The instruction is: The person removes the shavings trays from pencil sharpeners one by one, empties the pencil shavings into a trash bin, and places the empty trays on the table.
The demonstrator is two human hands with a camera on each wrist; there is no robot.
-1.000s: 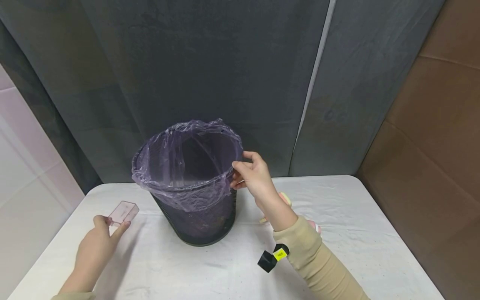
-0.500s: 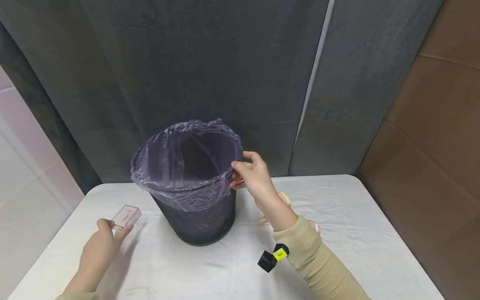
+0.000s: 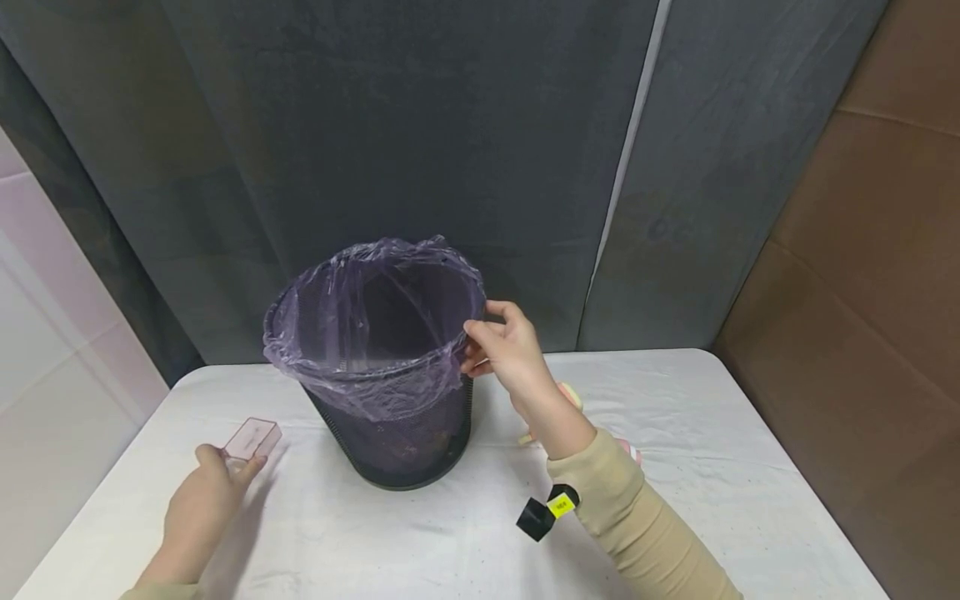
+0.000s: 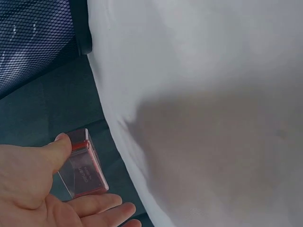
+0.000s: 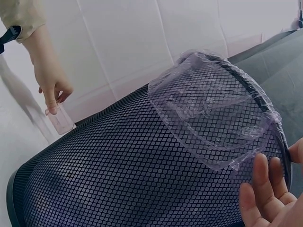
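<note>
A small clear pink plastic box [image 3: 253, 439] is pinched between the thumb and fingers of my left hand [image 3: 197, 508], above the table left of the bin. Its faint printed lettering shows in the left wrist view, too small to read. To the right, a black mesh waste bin [image 3: 408, 467] stands on the table, lined with a thin purple bin bag [image 3: 375, 387] folded over the rim. My right hand [image 3: 513, 350] grips the bin's right rim, thumb on top and fingers outside. In the right wrist view those fingers [image 5: 262, 184] lie beside the mesh.
Partly hidden behind my right forearm, a yellow-and-pink object [image 3: 570, 397] lies on the white-covered table [image 3: 720, 492]. A dark curtain [image 3: 420, 125] hangs behind the bin. At the right stands a brown panel [image 3: 862, 317], at the left a pale tiled wall [image 3: 60, 317].
My left hand has shifted slightly right and toward me with the clear box, which is a little turned. The right hand and the bin have stayed practically still.
</note>
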